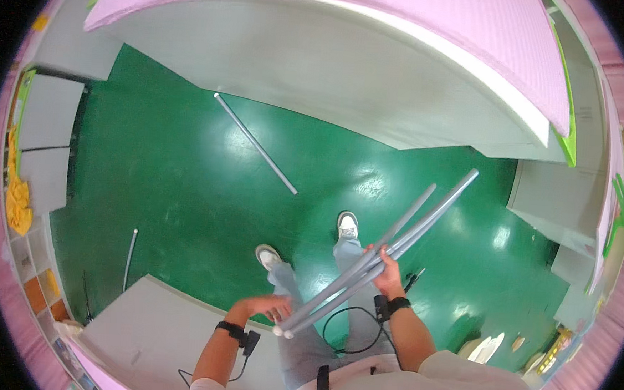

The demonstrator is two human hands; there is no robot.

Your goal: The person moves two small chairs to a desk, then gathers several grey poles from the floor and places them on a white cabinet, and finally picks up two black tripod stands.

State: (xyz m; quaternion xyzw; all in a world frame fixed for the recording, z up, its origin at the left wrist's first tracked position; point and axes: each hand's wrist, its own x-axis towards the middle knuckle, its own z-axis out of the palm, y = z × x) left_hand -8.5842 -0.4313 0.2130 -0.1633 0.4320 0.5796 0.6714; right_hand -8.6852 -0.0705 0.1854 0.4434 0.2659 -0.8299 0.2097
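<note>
My right hand (390, 276) is wrapped round the middle of a bundle of long grey tubes (341, 285). The bundle slants from my lap up to the right, its far ends fanning slightly apart. Beside its lower, white-capped ends is my left hand (268, 307), fingers stretched out and holding nothing; whether the fingertips touch the tubes I cannot tell. A similar loose grey tube (256, 144) lies on the green floor ahead of my feet. One more grey tube (130, 259) is at the left, near a grey panel's edge.
A large grey panel with a pink padded top (377, 63) stands across the far side. Grey cabinets (49, 111) line the left; more grey units (551, 199) stand at the right. Behind me is a grey surface (154, 328). White items (487, 349) lie at lower right.
</note>
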